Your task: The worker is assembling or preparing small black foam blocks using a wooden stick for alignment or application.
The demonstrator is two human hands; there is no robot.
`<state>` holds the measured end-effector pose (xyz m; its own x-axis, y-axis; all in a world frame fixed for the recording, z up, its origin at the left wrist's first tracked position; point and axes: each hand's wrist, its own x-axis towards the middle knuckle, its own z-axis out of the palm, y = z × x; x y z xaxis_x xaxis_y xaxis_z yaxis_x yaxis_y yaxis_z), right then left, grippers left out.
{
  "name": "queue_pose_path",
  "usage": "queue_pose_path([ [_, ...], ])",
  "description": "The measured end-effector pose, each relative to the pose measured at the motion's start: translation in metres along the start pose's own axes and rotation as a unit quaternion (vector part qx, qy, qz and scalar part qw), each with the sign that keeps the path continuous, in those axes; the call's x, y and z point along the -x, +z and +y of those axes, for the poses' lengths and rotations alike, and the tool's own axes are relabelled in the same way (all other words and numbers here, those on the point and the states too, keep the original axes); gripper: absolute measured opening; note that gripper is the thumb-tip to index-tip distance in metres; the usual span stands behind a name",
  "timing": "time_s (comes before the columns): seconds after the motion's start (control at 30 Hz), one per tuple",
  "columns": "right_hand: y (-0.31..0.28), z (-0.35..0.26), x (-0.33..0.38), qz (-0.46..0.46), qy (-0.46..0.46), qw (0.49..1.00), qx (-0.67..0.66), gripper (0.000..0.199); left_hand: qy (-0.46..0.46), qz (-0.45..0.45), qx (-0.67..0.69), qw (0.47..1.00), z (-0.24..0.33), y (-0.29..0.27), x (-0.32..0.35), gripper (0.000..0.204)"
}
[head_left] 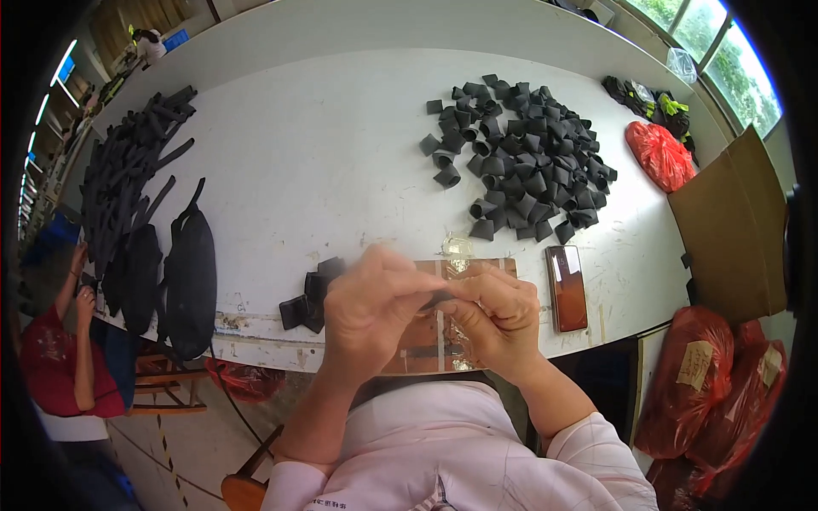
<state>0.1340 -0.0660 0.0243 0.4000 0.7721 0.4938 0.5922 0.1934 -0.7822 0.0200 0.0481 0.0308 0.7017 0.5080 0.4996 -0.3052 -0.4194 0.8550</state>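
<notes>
My left hand and my right hand meet above the table's near edge, fingers pinched together. A small black fabric piece shows between their fingertips, mostly covered by them. Below my hands lies a brown board with strips of clear tape across it. Several folded black fabric pieces sit just beside my left hand, partly hidden by it. Farther back and to the right is a large heap of short black fabric loops.
A phone lies right of the board. Long black strips and black fabric pouches cover the table's left side. A red plastic bag and a cardboard box stand at right. A co-worker in a red shirt is at far left.
</notes>
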Motion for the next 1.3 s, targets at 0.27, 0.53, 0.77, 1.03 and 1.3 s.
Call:
queue_pose_path([
  [0.27,0.013,0.012,-0.001,0.074,-0.012,0.994,-0.08,0.006,-0.006,0.04,-0.083,0.996,-0.021,-0.003,0.006,0.01],
  [0.53,-0.007,0.066,-0.016,0.171,0.277,0.754,-0.571,0.035,-0.207,0.277,-0.436,0.831,-0.118,-0.081,0.08,0.025],
  [0.77,0.036,0.049,0.07,0.042,0.364,0.758,-0.541,0.012,-0.324,0.131,-0.462,0.816,-0.15,-0.094,0.078,0.019],
  [1.03,0.07,0.024,0.051,-0.15,0.26,0.94,-0.165,0.013,-0.192,0.359,-0.142,0.902,-0.104,-0.086,0.077,0.009],
  [1.3,0.146,0.058,0.019,0.04,0.264,0.924,-0.274,0.014,-0.318,0.371,0.177,0.855,-0.103,-0.045,0.085,0.007],
])
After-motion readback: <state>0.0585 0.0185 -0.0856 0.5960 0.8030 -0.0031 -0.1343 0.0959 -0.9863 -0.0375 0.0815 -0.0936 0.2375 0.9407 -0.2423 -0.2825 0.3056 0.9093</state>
